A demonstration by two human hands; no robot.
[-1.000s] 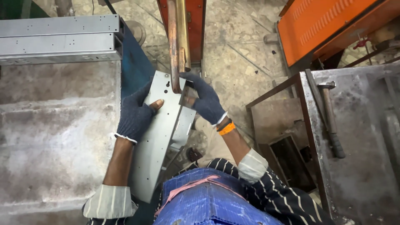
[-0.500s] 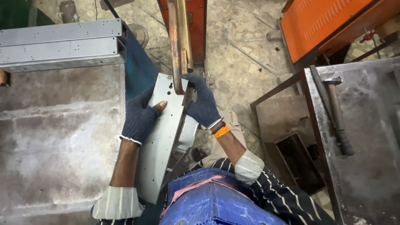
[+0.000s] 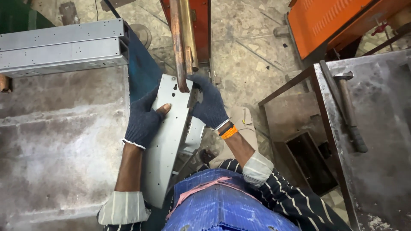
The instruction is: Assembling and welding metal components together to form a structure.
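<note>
I hold a long grey sheet-metal channel (image 3: 169, 137) with small holes, its far end under the copper rod tip (image 3: 180, 55) of an orange machine. My left hand (image 3: 143, 119), in a dark knit glove with a torn thumb, grips the channel's left side. Gloved the same way, my right hand (image 3: 209, 105) grips the right edge near the rod. An orange band sits on my right wrist.
Stacked grey channels (image 3: 64, 47) lie on the worn metal table (image 3: 55, 154) at left. A hammer (image 3: 349, 111) rests on a steel bench (image 3: 376, 162) at right. An orange cabinet (image 3: 338, 21) stands at the back right. A blue crate (image 3: 222, 205) is at my lap.
The channel and both hands have stayed under the rod; the view has shifted slightly, and my right hand sits a little lower on the edge.
</note>
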